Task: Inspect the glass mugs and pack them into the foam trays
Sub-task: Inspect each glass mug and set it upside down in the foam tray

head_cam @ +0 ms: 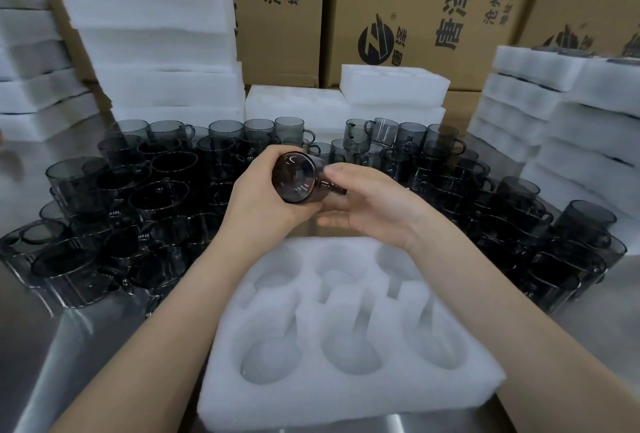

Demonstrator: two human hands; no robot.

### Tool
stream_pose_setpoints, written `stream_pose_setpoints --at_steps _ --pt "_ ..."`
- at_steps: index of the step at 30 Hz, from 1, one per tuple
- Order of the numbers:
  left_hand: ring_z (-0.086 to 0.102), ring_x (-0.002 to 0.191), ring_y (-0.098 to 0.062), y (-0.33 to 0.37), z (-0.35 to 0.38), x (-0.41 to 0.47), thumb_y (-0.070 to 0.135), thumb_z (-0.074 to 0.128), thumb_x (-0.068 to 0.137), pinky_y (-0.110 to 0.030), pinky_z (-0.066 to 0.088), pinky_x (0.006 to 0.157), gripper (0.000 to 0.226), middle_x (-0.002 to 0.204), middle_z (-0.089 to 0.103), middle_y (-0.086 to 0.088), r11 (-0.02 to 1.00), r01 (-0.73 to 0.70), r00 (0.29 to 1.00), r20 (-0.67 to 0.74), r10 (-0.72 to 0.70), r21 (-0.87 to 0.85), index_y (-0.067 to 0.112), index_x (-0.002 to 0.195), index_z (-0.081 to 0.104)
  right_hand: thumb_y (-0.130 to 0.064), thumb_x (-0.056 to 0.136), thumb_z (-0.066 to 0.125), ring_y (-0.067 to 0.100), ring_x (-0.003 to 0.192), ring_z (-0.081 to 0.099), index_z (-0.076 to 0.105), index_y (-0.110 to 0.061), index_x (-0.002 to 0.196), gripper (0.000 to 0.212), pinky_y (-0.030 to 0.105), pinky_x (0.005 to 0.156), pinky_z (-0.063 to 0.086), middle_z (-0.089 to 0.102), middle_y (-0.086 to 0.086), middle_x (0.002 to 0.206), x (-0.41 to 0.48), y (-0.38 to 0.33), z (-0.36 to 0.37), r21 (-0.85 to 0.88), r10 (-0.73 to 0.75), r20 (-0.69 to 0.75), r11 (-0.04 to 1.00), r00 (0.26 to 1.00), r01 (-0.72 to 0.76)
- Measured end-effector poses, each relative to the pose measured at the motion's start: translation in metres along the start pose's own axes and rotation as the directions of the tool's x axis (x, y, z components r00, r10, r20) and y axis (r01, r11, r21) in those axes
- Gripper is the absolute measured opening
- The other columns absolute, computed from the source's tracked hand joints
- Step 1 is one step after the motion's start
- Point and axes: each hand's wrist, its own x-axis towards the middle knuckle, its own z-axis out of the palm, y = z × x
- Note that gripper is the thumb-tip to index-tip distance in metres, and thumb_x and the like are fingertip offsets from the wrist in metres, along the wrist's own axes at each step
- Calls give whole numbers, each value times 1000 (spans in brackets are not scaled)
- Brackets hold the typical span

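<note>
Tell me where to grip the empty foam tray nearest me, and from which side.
Likely by the solid left and right walls of the foam tray, near its front corners, coming in from each side. Its top is six open pockets with ribs, and glass mugs crowd both sides farther back.

Light even and diffuse, from overhead; moderately bright. Soft grey shadows sit in the cavities of the foam tray [346,394]. Steel table [79,346] gives dull streaked reflections. Small highlights on the mug [296,178] base. Wide-angle bowing tilts the foam stacks [149,17]; frame edges soft.
</note>
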Motion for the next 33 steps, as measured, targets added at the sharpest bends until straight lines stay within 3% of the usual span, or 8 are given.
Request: stream_pose_setpoints --at_steps 7,10,13,16,21,24,27,33 --pt "64 101 -14 -1 -3 -2 15 91 57 -34 53 91 65 105 67 8 991 -18 993 110 33 -129 24 112 56 -24 66 73 15 60 69 51 -8 76 29 28 54 57 69 2 67 -6 2 3 -163 -100 -72 983 992 87" --pt "64 100 -11 -2 -4 0 -7 86 61 -26 52 88 66 106 66 2 974 -3 988 152 38 -225 12 117 56 -26 66 74 17 61 66 52 -7 80 33 31 52 58 67 4 74 -5 4 7 -225 -178 -121 963 977 148" --pt "63 106 -8 0 -5 -1 -17 79 63 -24 51 90 73 115 64 -2 954 44 977 211 20 -295 8 127 54 -19 71 80 24 79 67 52 -12 110 48 40 57 60 62 9 104 -5 4 6 -147 -165 -98 978 981 150" --pt "52 128 -12 3 -4 -2 -15 76 69 -35 45 107 91 139 50 0 980 49 963 269 5 -195 22 144 42 -7 80 72 26 94 68 52 -21 131 57 40 65 60 66 4 114 -5 4 6 -106 -123 -3 987 992 122" --pt "37 136 -5 5 1 -2 4 83 71 -27 33 114 109 146 35 3 998 51 942 332 -36 -37 25 154 16 -5 84 69 19 84 68 63 -9 113 30 36 62 59 70 2 93 -2 4 10 -159 -325 -163 941 932 300" --pt "55 117 2 13 5 -4 40 84 66 -18 43 99 80 126 61 16 999 -11 957 288 20 -33 33 137 48 -9 87 69 16 81 67 65 -11 116 30 35 57 55 69 3 95 -3 3 13 -320 -433 -257 882 864 346" --pt "65 94 1 17 4 -7 40 77 76 -11 46 83 52 101 70 18 998 -11 985 172 22 -65 33 124 60 -17 92 66 26 70 60 66 -12 116 25 39 52 49 68 6 91 -3 4 18 -381 -466 -263 855 845 352" --pt "59 114 -4 16 2 -6 21 75 83 -31 45 104 64 124 65 7 997 17 982 189 -2 -76 23 142 48 -21 95 62 34 76 63 70 -17 111 19 42 58 53 70 17 99 -3 2 18 -306 -407 -271 896 872 323"
